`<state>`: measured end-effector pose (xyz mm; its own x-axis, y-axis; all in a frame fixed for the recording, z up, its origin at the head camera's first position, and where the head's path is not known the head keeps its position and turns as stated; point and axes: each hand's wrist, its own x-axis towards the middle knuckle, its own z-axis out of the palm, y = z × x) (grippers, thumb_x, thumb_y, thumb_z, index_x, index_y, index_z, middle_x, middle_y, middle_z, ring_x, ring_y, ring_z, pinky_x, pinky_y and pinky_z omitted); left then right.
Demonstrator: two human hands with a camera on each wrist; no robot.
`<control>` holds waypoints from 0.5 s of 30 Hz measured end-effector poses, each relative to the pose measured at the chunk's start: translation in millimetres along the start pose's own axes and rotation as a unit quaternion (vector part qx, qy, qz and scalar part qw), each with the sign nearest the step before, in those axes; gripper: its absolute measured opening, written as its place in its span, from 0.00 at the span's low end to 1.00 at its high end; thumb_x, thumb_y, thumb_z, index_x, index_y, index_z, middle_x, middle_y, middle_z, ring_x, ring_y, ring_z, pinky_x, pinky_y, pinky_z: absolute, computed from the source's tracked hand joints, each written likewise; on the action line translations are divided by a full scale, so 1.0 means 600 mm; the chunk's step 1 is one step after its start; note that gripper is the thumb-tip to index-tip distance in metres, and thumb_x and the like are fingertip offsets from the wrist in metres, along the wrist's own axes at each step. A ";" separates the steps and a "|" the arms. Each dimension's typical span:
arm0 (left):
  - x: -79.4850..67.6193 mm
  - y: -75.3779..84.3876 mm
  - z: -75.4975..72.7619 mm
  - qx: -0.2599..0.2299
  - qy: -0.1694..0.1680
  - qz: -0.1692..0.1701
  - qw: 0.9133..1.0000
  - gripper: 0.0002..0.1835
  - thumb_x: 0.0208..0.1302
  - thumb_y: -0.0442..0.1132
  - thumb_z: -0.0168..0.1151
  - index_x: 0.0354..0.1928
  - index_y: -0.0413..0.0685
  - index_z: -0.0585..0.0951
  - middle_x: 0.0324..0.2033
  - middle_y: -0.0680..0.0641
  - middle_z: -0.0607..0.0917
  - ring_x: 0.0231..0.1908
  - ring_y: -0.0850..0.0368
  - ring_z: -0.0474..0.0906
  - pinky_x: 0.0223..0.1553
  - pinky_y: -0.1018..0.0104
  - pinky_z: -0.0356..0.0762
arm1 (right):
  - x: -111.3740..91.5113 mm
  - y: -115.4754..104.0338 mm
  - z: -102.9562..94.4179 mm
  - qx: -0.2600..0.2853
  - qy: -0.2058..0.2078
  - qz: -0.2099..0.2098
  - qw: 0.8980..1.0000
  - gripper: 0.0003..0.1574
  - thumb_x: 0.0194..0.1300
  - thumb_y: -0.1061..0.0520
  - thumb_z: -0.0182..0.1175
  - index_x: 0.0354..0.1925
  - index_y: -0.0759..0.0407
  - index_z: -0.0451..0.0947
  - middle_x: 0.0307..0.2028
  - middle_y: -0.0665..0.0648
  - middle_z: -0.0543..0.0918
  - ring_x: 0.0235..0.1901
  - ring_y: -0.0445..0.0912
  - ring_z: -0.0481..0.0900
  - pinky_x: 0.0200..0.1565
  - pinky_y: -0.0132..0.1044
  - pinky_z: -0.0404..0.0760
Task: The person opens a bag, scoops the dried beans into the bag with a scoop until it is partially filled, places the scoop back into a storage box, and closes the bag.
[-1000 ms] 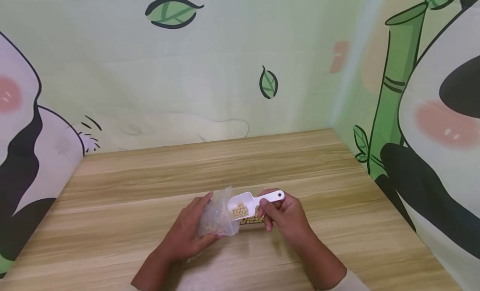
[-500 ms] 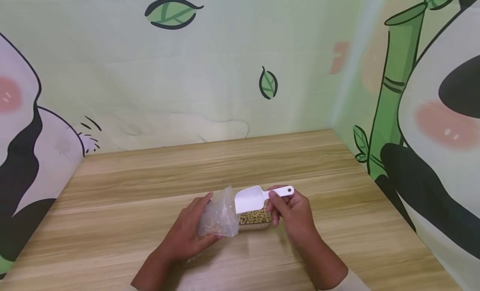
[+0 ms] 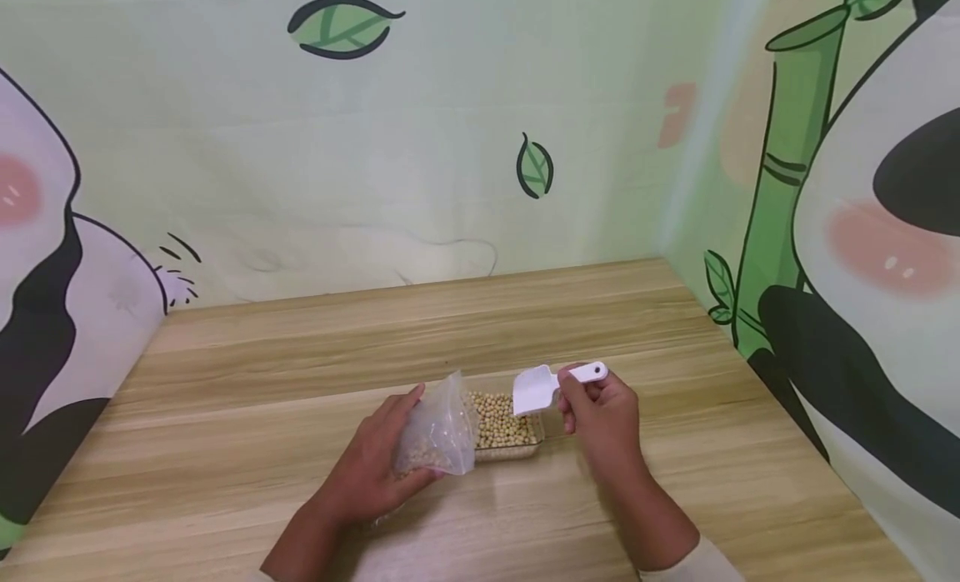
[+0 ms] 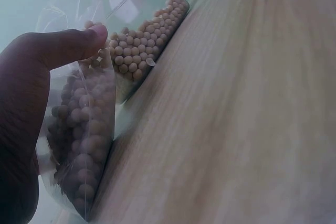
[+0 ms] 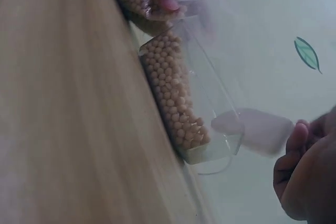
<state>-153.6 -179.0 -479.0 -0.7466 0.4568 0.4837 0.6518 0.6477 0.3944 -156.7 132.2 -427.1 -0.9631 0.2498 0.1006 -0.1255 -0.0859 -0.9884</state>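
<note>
My left hand point(image 3: 371, 465) grips a clear plastic bag point(image 3: 442, 432) part filled with soybeans, its mouth facing right; in the left wrist view the thumb lies across the bag point(image 4: 81, 124). Right beside it stands a clear rectangular container point(image 5: 218, 85) holding a layer of soybeans point(image 3: 502, 419). Between thumb and fingers, my right hand point(image 3: 607, 415) pinches the handle of a white scoop point(image 3: 532, 390). The scoop is over the container's right end, and no beans show on it in the head view. In the right wrist view the scoop is seen partly through the container wall.
The wood-grain table point(image 3: 300, 357) runs back to a pale green wall cloth point(image 3: 375, 165) printed with leaves. More printed cloth with pandas and bamboo point(image 3: 776, 190) stands along the sides.
Beans lay on the scoop at the bag's mouth a second ago; the scoop then turned over there. Since then my right hand has moved it right, away from the bag. The left hand stays put.
</note>
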 end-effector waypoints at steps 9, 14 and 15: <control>-0.001 -0.001 0.001 0.002 0.010 0.011 1.000 0.59 0.56 0.52 0.82 0.85 0.43 0.62 0.66 0.43 0.82 0.59 0.52 0.81 0.57 0.43 0.80 | -0.012 0.021 -0.001 -0.266 -0.102 -0.270 0.920 0.03 0.70 0.67 0.71 0.42 0.62 0.87 0.25 0.53 0.85 0.23 0.32 0.71 0.26 0.28 0.74; 0.000 0.000 -0.001 0.002 0.008 0.009 1.000 0.58 0.56 0.52 0.82 0.84 0.40 0.63 0.67 0.43 0.82 0.60 0.51 0.81 0.58 0.43 0.80 | -0.012 0.023 -0.001 -0.321 -0.143 -0.340 0.872 0.04 0.69 0.65 0.71 0.41 0.59 0.87 0.24 0.48 0.84 0.24 0.29 0.69 0.27 0.27 0.73; 0.000 -0.001 -0.001 0.002 0.008 0.010 1.000 0.58 0.56 0.52 0.82 0.84 0.40 0.63 0.67 0.42 0.82 0.60 0.51 0.81 0.58 0.43 0.80 | -0.012 0.022 -0.001 -0.324 -0.148 -0.337 0.872 0.03 0.70 0.65 0.70 0.41 0.59 0.87 0.23 0.48 0.83 0.24 0.28 0.68 0.27 0.27 0.73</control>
<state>-153.8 -179.6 -478.4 -0.7314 0.4591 0.5042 0.6656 0.6415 0.3814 -151.3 129.7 -440.8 -0.7543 -0.2348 0.6130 -0.6175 0.5709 -0.5411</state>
